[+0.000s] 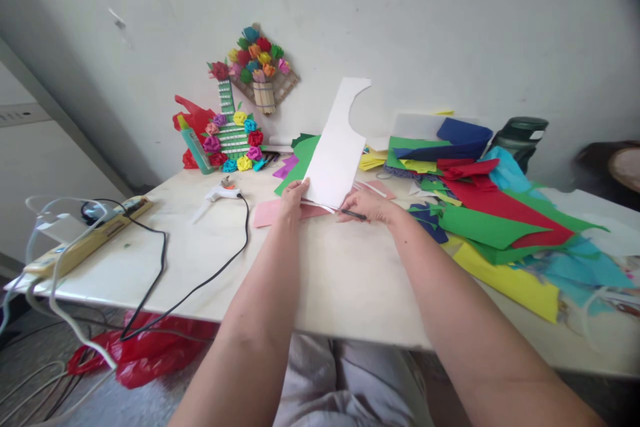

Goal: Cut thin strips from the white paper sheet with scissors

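Note:
A white sheet [336,160] with a curved notch cut into its upper right side is held up over the table. My left hand [295,195] is closed on its lower left edge, thumb on top. At the sheet's lower right corner, my right hand [367,205] is closed around what look like black-handled scissors [354,215]; the blades are hard to make out. A thin white strip [320,206] runs along the bottom edge between both hands. Beneath the hands lies pink sheet material [267,213], and a green sheet [300,170] shows behind the white one.
A glue gun [223,193] with a black cord lies left, near a power strip [90,240]. Paper-flower decorations [235,133], a glue bottle [195,147] stand behind. Coloured scraps [495,213] crowd the right, before a dark bottle [520,140]. A red bag [155,350] lies below.

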Available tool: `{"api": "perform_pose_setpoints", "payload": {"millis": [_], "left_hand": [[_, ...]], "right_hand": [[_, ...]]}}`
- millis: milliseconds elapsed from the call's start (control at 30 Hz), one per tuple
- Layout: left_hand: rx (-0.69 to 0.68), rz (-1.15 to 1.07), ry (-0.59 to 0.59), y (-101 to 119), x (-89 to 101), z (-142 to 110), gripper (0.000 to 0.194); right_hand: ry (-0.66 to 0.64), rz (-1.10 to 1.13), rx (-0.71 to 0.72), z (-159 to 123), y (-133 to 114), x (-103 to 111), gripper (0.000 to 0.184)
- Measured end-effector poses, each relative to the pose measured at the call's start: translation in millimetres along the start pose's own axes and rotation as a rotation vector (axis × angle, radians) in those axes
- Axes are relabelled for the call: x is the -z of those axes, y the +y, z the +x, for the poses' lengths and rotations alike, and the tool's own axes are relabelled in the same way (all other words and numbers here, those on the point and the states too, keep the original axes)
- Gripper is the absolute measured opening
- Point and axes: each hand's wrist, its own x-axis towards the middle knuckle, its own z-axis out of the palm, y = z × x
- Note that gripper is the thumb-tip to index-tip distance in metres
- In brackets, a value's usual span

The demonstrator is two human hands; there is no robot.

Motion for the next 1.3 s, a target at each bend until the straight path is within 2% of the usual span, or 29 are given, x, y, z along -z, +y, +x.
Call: {"api": "perform_pose_setpoints", "payload": {"millis": [167, 333, 467, 600, 733, 967, 1067, 1300], "left_hand": [[-0.005, -0.052, 0.017, 2.1, -1.1, -1.1, 0.031], [-0.01, -0.128, 0.032, 3.9, -0.9, -0.3, 0.034], [-0.024, -0.165, 0.084, 3.8, 1.6, 3.8, 0.033], [-0.048, -0.203, 0.159, 5.0, 2.8, 4.7, 0.031], [-0.074, -0.239, 0.23, 6.8, 3.6, 3.9, 0.023], [-0.122, -0.206, 0.303, 3.7, 5.7, 9.4, 0.012], [-0.114, -0.19, 0.321, 0.5, 5.8, 13.4, 0.011], [-0.076, -0.184, 0.271, -0.6, 1.8, 11.6, 0.013]], "right_hand": [[0.022, 0.062, -0.014, -1.5, -4.3, -2.1, 0.041], [-0.043, 0.172, -0.066, -5.2, -0.8, -3.4, 0.043], [-0.042, 0.203, -0.037, -7.7, 4.7, -1.9, 0.048], [0.016, 0.184, -0.063, -8.7, 6.2, -0.3, 0.048], [0.071, 0.024, -0.085, -6.8, 9.2, -0.3, 0.042], [0.265, -0.495, -0.159, -6.5, 4.5, -2.7, 0.027], [0.288, -0.596, -0.19, -9.6, -4.4, -4.5, 0.027], [0.307, -0.704, -0.232, -9.5, -16.1, -10.2, 0.023]]}}
